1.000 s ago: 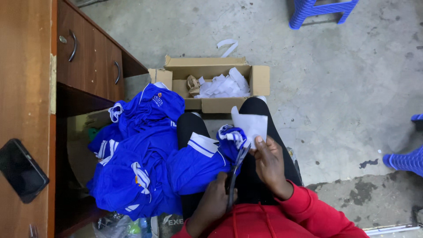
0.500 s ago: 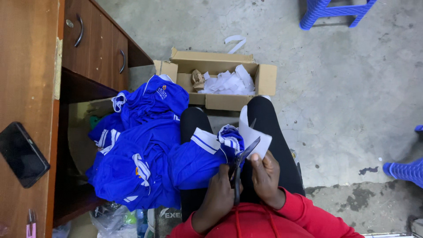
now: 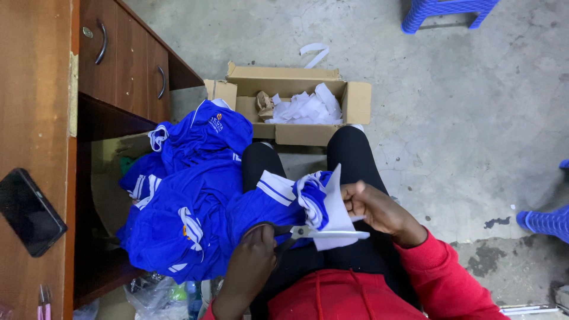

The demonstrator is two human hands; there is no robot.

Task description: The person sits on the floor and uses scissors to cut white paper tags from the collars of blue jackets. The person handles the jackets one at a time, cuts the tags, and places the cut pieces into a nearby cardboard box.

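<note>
Left hand [image 3: 256, 249] closed on scissors [image 3: 296, 231], right hand [image 3: 373, 207] pinched white paper [image 3: 335, 207] beside shirt [image 3: 261, 204]; likely light, floppy, best gripped near cut

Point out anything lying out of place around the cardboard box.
One white paper strip lies on the concrete floor behind the cardboard box, apart from the white scraps heaped inside it. Nothing else stands out.

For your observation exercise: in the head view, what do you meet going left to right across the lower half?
black phone → pile of blue shirts → left hand on scissors → white backing piece → right hand → blue plastic stool
</note>
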